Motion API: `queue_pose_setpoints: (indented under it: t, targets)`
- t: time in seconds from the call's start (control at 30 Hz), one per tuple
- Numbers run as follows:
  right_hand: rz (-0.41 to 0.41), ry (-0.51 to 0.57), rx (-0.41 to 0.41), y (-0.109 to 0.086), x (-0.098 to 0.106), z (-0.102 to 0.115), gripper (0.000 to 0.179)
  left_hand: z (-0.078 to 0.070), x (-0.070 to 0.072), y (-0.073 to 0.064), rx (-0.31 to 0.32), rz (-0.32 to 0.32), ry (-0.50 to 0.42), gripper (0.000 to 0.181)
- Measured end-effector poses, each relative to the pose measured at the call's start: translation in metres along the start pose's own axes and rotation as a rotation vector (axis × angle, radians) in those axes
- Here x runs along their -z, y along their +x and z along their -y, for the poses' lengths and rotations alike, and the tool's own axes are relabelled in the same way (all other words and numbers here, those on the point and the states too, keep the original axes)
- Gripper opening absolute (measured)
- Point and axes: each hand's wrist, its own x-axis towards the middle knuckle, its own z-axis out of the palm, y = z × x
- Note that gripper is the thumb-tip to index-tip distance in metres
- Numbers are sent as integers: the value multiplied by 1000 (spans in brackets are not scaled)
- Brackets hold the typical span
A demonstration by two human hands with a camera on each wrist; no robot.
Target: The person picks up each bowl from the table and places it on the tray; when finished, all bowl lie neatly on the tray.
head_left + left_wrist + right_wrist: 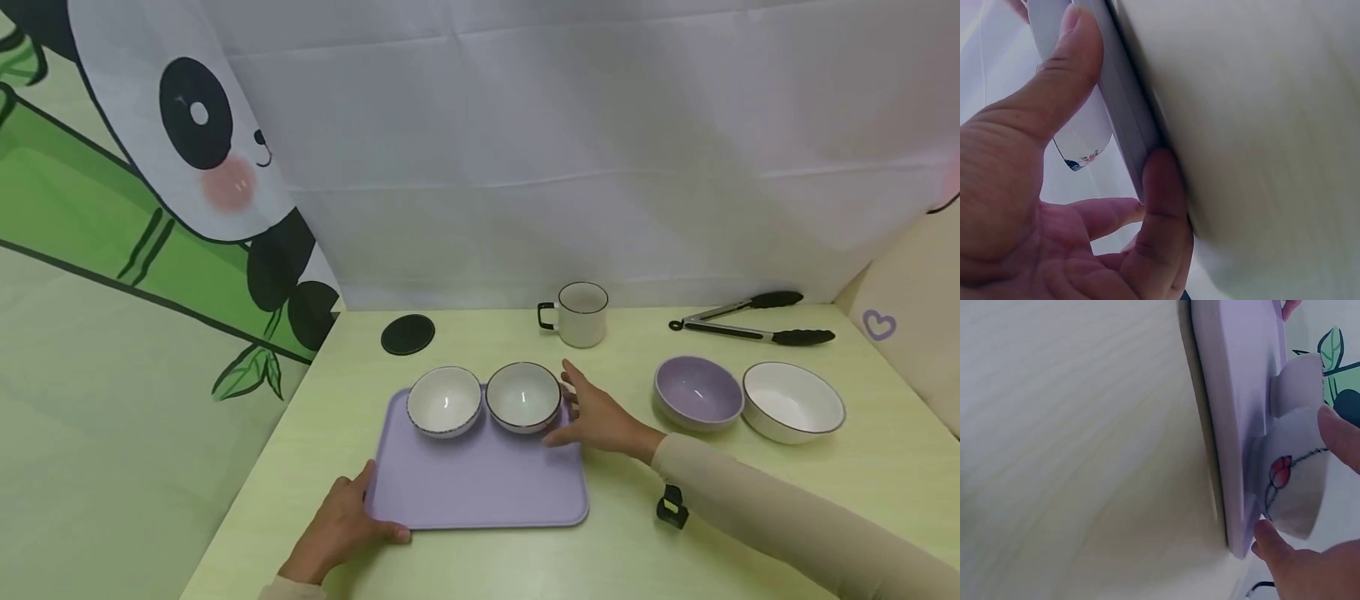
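A lilac tray [480, 492] lies in the middle of the table in the head view. My left hand [341, 525] grips its near left corner, thumb at the front edge and fingers along the side. Two white dark-rimmed bowls stand side by side at the tray's far edge, a left bowl [445, 404] and a right bowl [523, 398]. Around the right side of the right bowl my right hand [596, 417] is spread, thumb and fingers apart. A red flower drawing shows on that bowl [1297, 481] in the right wrist view, where fingertips are right at its side.
Behind the tray are a black round disc [408, 334] and a white mug [582, 315]. To the right stand a purple bowl [698, 393] and a wider white bowl [793, 402], with black-tipped tongs [750, 327] beyond them. A white cloth [525, 167] hangs along the table's back.
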Motion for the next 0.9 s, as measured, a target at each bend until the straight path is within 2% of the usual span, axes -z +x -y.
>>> queue_pose_setpoints:
  t: [0.13, 0.23, 0.5, 0.7, 0.9]
  targets:
    - [12, -5, 36, -9, 12, 1, 123, 0, -1, 1, 18, 12, -2, 136]
    - [1, -58, 54, -16, 20, 2, 117, 0, -2, 1, 29, 20, 0, 137]
    - [-56, -448, 120, -30, 35, 2, 105, 0, -4, 2, 20, 31, 25, 136]
    - [-114, -568, 154, -38, 54, 0, 102, 0, -3, 2, 7, 26, 16, 136]
    - [-136, -728, 153, -50, 76, -4, 101, -1, 0, 4, 9, 27, 18, 137]
